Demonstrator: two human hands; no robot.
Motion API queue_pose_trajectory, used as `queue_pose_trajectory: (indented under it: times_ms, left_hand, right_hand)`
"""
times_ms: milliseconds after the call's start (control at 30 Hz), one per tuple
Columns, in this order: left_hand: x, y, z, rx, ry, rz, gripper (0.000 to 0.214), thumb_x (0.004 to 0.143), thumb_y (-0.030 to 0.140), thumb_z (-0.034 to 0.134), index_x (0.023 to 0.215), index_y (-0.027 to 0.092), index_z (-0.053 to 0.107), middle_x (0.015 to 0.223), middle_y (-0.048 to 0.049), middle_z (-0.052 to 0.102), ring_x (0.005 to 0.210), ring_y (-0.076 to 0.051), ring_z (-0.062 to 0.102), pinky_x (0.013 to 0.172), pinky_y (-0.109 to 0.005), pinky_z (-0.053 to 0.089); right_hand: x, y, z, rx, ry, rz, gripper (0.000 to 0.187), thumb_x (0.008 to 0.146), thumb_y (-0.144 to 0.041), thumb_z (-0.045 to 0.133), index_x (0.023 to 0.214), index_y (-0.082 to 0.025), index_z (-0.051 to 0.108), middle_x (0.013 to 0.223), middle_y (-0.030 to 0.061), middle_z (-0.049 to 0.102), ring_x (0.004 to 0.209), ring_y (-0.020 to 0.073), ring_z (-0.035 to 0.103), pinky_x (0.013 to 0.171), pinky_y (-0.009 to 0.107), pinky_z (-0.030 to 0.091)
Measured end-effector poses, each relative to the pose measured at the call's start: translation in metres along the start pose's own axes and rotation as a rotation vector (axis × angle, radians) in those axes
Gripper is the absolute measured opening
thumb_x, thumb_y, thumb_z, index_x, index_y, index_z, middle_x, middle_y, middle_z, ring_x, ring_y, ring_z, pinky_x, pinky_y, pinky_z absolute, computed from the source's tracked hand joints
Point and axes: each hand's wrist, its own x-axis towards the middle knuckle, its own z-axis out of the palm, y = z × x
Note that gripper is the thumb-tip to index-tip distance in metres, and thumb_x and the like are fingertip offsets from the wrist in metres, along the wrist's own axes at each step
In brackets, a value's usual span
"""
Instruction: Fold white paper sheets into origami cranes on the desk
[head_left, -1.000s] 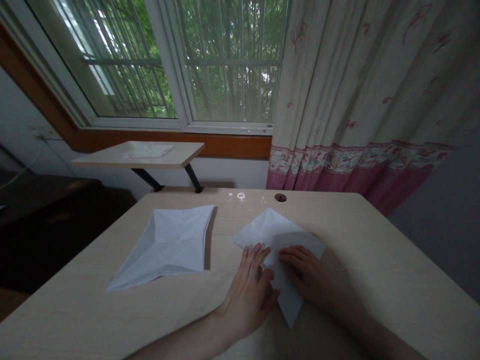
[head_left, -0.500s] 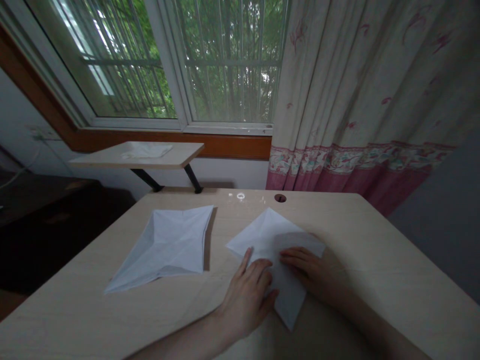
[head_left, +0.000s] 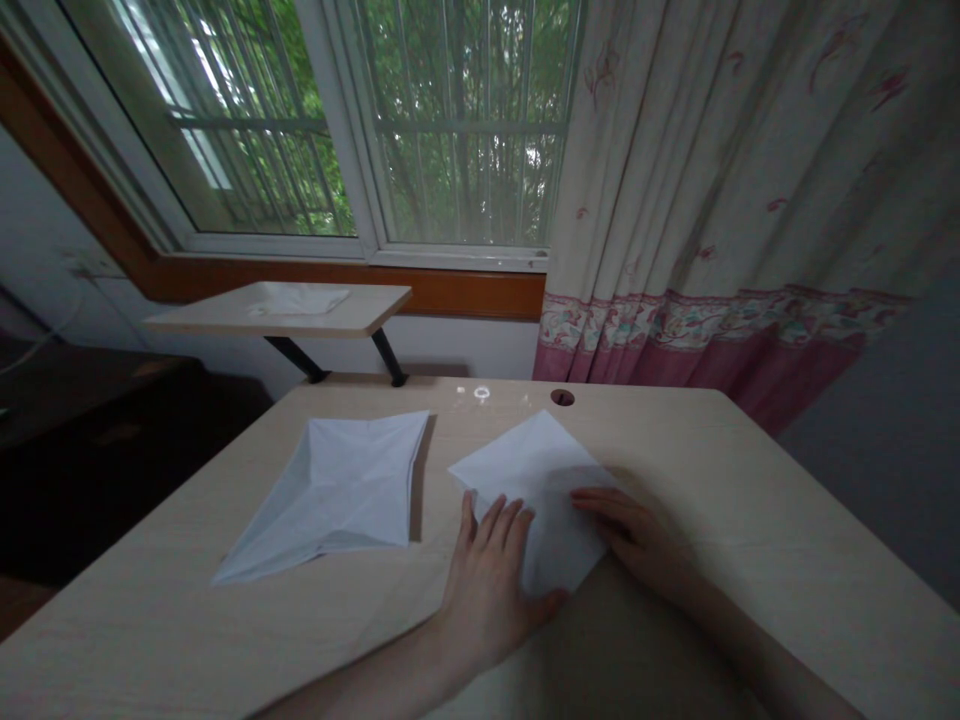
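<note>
Paper, white and diamond-shaped, lies flat on the pale wood-grain desk, under both my hands. The fingers of my left hand are spread over its left side, thumb by the near edge; those of my right hand lie close together at the right side, though I can't tell whether that thumb pinches anything. I'd judge it light, easily creased and apt to slide, best held by flat fingertips near the edges.
</note>
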Motion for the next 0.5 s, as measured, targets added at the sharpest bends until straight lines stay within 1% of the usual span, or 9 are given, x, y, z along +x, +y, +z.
queue_pose_trajectory:
  times_ms: [67, 100, 200, 267, 333, 433, 500]
  left_hand:
    - [0.0001, 0.0001, 0.0003, 0.007, -0.046, -0.011, 0.088, 0.066, 0.073, 0.072, 0.129, 0.015, 0.056, 0.141, -0.0182, 0.056, 0.135, -0.044, 0.044, 0.115, -0.074, 0.014]
    - [0.0002, 0.0002, 0.0003, 0.008, -0.067, -0.017, 0.092, 0.062, 0.076, 0.072, 0.130, 0.015, 0.056, 0.144, -0.0187, 0.053, 0.137, -0.045, 0.041, 0.115, -0.074, 0.014]
    - [0.0008, 0.0004, -0.0002, 0.010, -0.098, -0.036, 0.095, 0.057, 0.075, 0.076, 0.128, 0.015, 0.057, 0.147, -0.0191, 0.050, 0.142, -0.046, 0.033, 0.116, -0.073, 0.012]
    - [0.0012, 0.0007, -0.0011, 0.005, -0.091, -0.046, 0.087, 0.058, 0.068, 0.079, 0.125, 0.016, 0.059, 0.147, -0.0181, 0.050, 0.143, -0.044, 0.032, 0.117, -0.071, 0.012]
    - [0.0014, 0.0011, -0.0028, -0.017, -0.071, -0.045, 0.072, 0.063, 0.060, 0.080, 0.119, 0.018, 0.060, 0.146, -0.0155, 0.052, 0.143, -0.042, 0.034, 0.118, -0.070, 0.012]
    - [0.0015, 0.0015, -0.0060, -0.062, -0.043, -0.020, 0.046, 0.071, 0.046, 0.078, 0.107, 0.022, 0.063, 0.141, -0.0099, 0.058, 0.139, -0.038, 0.041, 0.119, -0.068, 0.016]
    - [0.0014, 0.0014, -0.0074, -0.083, -0.032, -0.008, 0.034, 0.073, 0.038, 0.076, 0.101, 0.023, 0.063, 0.136, -0.0072, 0.062, 0.135, -0.036, 0.047, 0.118, -0.067, 0.020]
  right_hand:
    - [-0.0004, 0.0012, 0.0025, -0.035, -0.025, -0.048, 0.042, 0.091, -0.014, 0.047, 0.125, -0.028, 0.067, 0.135, 0.0062, 0.063, 0.128, 0.0248, 0.055, 0.109, 0.052, 0.043]
    - [-0.0006, 0.0016, 0.0036, -0.053, -0.040, -0.073, 0.044, 0.091, -0.013, 0.046, 0.127, -0.028, 0.066, 0.137, 0.0059, 0.062, 0.130, 0.0245, 0.053, 0.110, 0.052, 0.041]
    - [-0.0008, 0.0009, 0.0052, -0.111, -0.069, -0.116, 0.047, 0.092, -0.012, 0.044, 0.131, -0.029, 0.063, 0.141, 0.0049, 0.058, 0.134, 0.0235, 0.049, 0.112, 0.052, 0.039]
    - [-0.0006, -0.0009, 0.0048, -0.141, -0.086, -0.121, 0.047, 0.094, -0.013, 0.044, 0.134, -0.030, 0.061, 0.143, 0.0047, 0.057, 0.135, 0.0232, 0.048, 0.112, 0.051, 0.040]
    - [-0.0002, -0.0027, 0.0042, -0.161, -0.098, -0.129, 0.046, 0.096, -0.014, 0.043, 0.136, -0.030, 0.059, 0.143, 0.0048, 0.057, 0.135, 0.0231, 0.048, 0.111, 0.050, 0.040]
    - [0.0001, -0.0039, 0.0049, -0.198, -0.103, -0.135, 0.044, 0.097, -0.015, 0.042, 0.137, -0.028, 0.058, 0.144, 0.0055, 0.056, 0.134, 0.0231, 0.049, 0.111, 0.050, 0.040]
    - [0.0000, -0.0039, 0.0063, -0.235, -0.100, -0.135, 0.044, 0.098, -0.016, 0.042, 0.138, -0.027, 0.058, 0.144, 0.0057, 0.056, 0.134, 0.0235, 0.049, 0.111, 0.050, 0.041]
